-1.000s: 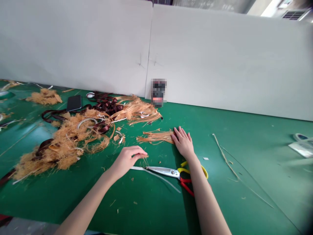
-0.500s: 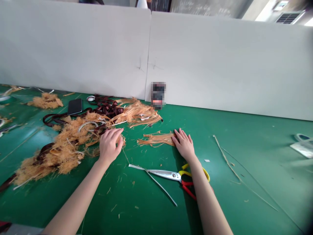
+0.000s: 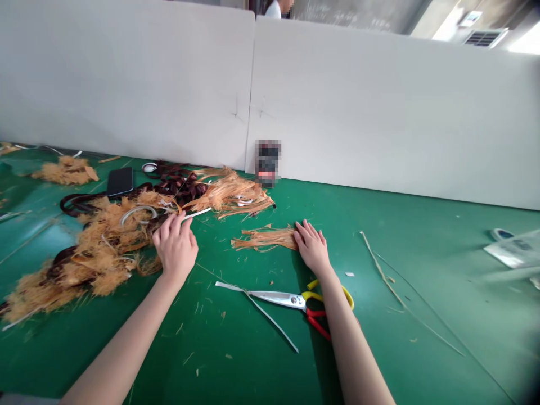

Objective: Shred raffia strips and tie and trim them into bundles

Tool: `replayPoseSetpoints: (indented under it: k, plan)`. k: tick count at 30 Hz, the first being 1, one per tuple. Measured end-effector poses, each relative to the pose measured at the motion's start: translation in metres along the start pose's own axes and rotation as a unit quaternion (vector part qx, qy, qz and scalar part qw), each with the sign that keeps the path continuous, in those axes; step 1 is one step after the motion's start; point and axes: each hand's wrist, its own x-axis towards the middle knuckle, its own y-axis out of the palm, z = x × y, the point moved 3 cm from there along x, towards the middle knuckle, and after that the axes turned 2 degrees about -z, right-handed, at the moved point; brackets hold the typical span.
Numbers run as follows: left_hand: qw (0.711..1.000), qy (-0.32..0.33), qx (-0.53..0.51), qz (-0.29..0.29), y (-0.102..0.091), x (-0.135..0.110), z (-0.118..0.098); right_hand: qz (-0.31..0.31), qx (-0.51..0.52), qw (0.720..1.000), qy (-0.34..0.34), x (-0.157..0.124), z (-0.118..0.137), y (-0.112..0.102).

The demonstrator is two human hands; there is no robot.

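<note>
Left hand (image 3: 175,243): curled by fibre pile (image 3: 99,247), hold unclear.
Right hand (image 3: 311,247): lay open on strand bundle (image 3: 265,239).
Strand bundle: lay far of scissors (image 3: 294,300); seemed light, limp, best held rightward.

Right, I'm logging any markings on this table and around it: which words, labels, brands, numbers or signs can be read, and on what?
None can be read.
Scissors: small marks by the pivot, too small to read.
Back wall: pale writing-like marks, too blurred to read.
Dark item by the panels: pixelated, unreadable.
</note>
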Motion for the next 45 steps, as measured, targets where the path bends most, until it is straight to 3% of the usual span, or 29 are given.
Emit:
replayPoseSetpoints:
  k: [2, 8, 12, 15, 21, 27, 32, 36, 40, 45]
  plan:
    - [1.000, 0.030, -0.007, 0.006, 0.003, 0.001, -0.004, -0.005, 0.011, 1.000, -0.001, 0.000, 0.000, 0.000]
    - [1.000, 0.027, -0.003, -0.001, 0.006, -0.002, -0.002, -0.040, 0.055, 0.998, 0.006, 0.001, -0.001, -0.003]
    - [0.996, 0.076, -0.040, 0.029, 0.004, 0.002, -0.017, -0.088, 0.083, 0.992, 0.020, 0.002, -0.004, -0.009]
    - [0.983, 0.128, -0.106, 0.084, 0.016, 0.015, -0.039, -0.128, 0.095, 0.987, 0.031, 0.004, -0.009, -0.011]
    - [0.951, 0.221, -0.154, 0.150, 0.060, 0.035, -0.075, -0.177, 0.091, 0.978, 0.059, 0.003, -0.016, -0.011]
    - [0.948, 0.227, -0.167, 0.148, 0.053, 0.030, -0.077, -0.204, 0.069, 0.974, 0.063, -0.003, -0.002, -0.025]
    - [0.948, 0.226, -0.175, 0.139, 0.047, 0.032, -0.079, -0.134, 0.084, 0.987, -0.004, 0.027, 0.033, -0.028]
    - [0.948, 0.226, -0.177, 0.137, 0.049, 0.033, -0.080, -0.064, 0.115, 0.990, -0.047, 0.072, 0.069, -0.007]
    - [0.948, 0.226, -0.176, 0.138, 0.050, 0.032, -0.081, -0.007, 0.150, 0.988, -0.037, 0.103, 0.090, 0.022]
    - [0.948, 0.219, -0.179, 0.143, 0.051, 0.033, -0.080, 0.025, 0.207, 0.978, 0.020, 0.113, 0.084, 0.039]
